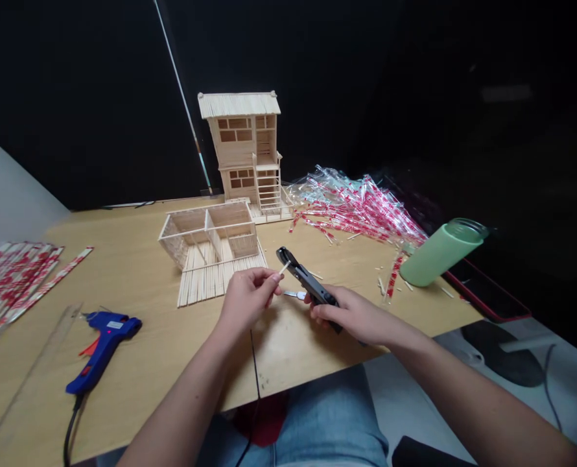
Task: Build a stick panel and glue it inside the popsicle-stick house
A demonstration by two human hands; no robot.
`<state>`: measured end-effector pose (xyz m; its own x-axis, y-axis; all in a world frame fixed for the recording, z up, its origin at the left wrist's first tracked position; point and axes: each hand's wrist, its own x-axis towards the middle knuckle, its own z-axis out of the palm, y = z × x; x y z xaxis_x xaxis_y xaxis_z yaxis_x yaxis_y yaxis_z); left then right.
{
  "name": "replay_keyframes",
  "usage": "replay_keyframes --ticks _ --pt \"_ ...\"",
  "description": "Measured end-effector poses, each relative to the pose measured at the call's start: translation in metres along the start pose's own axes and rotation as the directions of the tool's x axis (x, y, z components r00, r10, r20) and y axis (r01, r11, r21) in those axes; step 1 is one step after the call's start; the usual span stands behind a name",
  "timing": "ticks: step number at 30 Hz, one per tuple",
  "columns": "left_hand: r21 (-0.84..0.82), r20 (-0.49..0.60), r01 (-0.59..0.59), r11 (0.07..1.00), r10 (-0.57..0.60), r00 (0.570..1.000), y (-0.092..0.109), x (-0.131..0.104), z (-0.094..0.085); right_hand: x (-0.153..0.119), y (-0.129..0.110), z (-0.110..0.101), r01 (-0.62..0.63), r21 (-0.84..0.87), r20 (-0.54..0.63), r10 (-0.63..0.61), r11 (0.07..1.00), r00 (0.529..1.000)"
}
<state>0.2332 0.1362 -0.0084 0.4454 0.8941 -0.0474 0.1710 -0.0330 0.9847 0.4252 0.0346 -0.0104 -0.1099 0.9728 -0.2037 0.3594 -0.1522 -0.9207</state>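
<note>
My left hand (249, 295) pinches a short thin wooden stick (284, 266) between thumb and fingers. My right hand (347, 311) is wrapped round a long black hand tool (310, 280) that looks like a cutter; its exact kind is hard to make out. The stick's far end is at the tool's head. A pale metal part (294, 294) extends from beneath the tool toward my left hand. Behind my left hand lies an open-topped box-like model (209, 233) made of sticks, with a slatted base (201, 284). Farther back stands a two-storey stick house (237, 149) with a ladder.
A blue glue gun (104, 347) with a black cord lies at left. Red-and-white wrapped sticks (19, 275) are piled at the left edge. Torn wrappers (361, 207) heap up at back right, near a tilted green bottle (439, 253) and a phone (487, 285). Stick scraps lie about.
</note>
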Motion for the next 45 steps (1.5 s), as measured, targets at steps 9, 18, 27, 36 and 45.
replay_keyframes --ticks 9,18,27,36,45 --pt "0.332 0.057 -0.051 0.942 0.034 0.998 0.007 0.005 0.005 -0.008 0.001 0.000 0.024 -0.193 -0.049 -0.034 0.981 0.998" --pt "0.471 0.074 -0.046 0.881 0.013 0.997 0.016 0.013 0.018 -0.005 0.007 0.002 -0.041 -0.378 -0.173 -0.028 0.925 0.985" --pt "0.476 0.145 -0.126 0.871 0.064 0.987 0.017 0.034 0.042 -0.003 0.032 -0.005 -0.068 -0.338 -0.314 -0.045 0.939 0.948" --pt "0.278 0.142 -0.090 0.956 0.052 0.989 -0.004 0.037 0.019 0.027 0.034 -0.065 -0.270 -0.339 -0.523 0.058 0.901 0.850" --pt "0.350 -0.054 -0.197 0.916 0.229 0.972 -0.041 0.020 -0.027 0.115 0.054 -0.159 -0.713 -0.342 -0.856 0.111 0.612 0.505"
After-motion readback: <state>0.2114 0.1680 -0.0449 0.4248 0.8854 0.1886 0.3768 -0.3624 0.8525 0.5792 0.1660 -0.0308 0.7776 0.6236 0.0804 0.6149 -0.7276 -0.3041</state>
